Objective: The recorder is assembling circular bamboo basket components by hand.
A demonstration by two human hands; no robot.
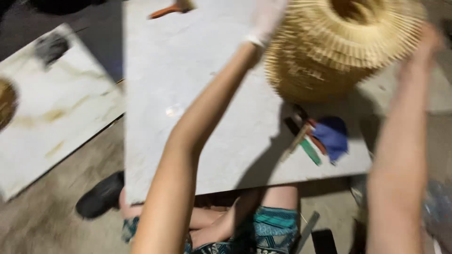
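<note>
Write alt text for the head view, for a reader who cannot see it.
Two raised hands, the left hand in a pale glove and the right hand bare, grip a round ribbed shade of thin wooden sticks above a grey board. Small tools and a blue cloth lie beneath. The picture is motion-blurred.

Landmark: a grey flat board (188,94) serving as the work surface, lying over the seated person's lap.
Basket: a round, ribbed object of pale yellow sticks (339,42), hollow on top, at the board's far right part.
Left hand: left hand (266,19) in a white glove, against the stick object's left side; blurred.
Right hand: right hand (426,44), bare, against the stick object's right side; blurred.
Small tools: a blue cloth (333,136) and green, red and wooden sticks (306,141) lie near the board's near right edge.
Far edge: an orange-handled tool (167,9).
Left of board: a white stained slab (52,108).
Below board: a black shoe (101,195).
</note>
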